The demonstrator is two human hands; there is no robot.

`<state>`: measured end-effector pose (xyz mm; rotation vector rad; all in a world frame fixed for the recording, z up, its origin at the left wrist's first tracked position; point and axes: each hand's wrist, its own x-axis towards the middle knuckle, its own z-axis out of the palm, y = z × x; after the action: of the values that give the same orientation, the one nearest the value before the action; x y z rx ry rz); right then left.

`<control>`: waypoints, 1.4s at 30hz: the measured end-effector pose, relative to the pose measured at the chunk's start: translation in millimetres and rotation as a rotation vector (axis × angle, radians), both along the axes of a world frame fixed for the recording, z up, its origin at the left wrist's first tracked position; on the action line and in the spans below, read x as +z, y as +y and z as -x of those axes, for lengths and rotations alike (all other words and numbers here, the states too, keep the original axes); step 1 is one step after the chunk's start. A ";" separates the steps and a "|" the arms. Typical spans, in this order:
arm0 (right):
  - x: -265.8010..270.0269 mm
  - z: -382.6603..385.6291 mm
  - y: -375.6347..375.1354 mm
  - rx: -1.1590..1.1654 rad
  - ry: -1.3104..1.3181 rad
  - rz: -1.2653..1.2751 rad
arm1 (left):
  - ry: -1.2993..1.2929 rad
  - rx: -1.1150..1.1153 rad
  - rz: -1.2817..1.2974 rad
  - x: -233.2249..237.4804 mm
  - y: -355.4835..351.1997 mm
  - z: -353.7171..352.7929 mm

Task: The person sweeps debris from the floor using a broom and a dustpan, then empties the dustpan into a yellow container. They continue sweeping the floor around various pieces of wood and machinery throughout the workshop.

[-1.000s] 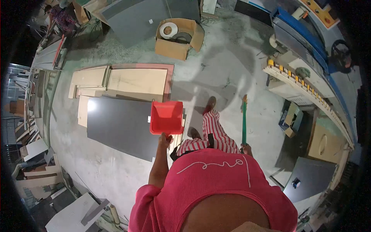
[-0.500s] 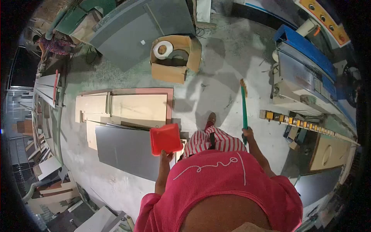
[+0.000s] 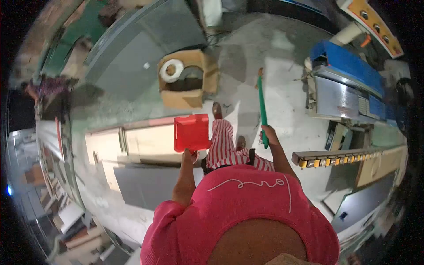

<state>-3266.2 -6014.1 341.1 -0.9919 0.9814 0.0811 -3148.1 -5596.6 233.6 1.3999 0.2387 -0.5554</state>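
Observation:
My left hand (image 3: 190,155) is closed around the handle of a red dustpan (image 3: 191,133), held out in front of my left side. In my right hand (image 3: 269,134) is the green handle of a long brush (image 3: 262,104); its brownish bristle end points forward, over the floor. The fingers of both hands are wrapped round what they hold. Dustpan and brush are well apart, one on each side of my legs.
Ahead on the floor (image 3: 247,53) is an open cardboard box (image 3: 181,99) with a white roll (image 3: 171,70) in it. Stacked boards (image 3: 150,141) and a dark grey panel (image 3: 141,185) lie at left. A blue machine (image 3: 349,66) and a yellow-studded rail (image 3: 340,159) are at right.
I have stepped forward, and the blue machine and rail sit nearer. Both hands have moved forward, carrying the dustpan and the brush. Two shoes show now instead of one.

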 end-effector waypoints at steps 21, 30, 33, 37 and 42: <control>-10.9 -223.3 -47.9 -0.280 0.214 -0.007 | 0.549 -0.095 0.046 46.1 -76.3 -370.0; 16.4 -280.0 -88.7 -0.280 0.250 0.092 | 0.792 0.076 0.161 36.0 -69.1 -359.3; 14.7 -292.7 -113.6 -0.341 0.178 0.078 | 0.773 0.218 -0.087 29.5 -83.6 -349.8; 11.2 -313.2 -159.9 -0.383 0.117 -0.003 | 0.722 0.218 -0.075 6.1 -110.1 -360.6; 11.2 -343.4 -232.1 -0.419 0.029 -0.106 | 0.662 0.184 -0.074 -9.4 -166.8 -389.1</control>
<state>-2922.8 -6246.2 352.3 -0.6745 1.1813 -0.2003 -2759.0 -5763.3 224.1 1.2102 0.9167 -0.8497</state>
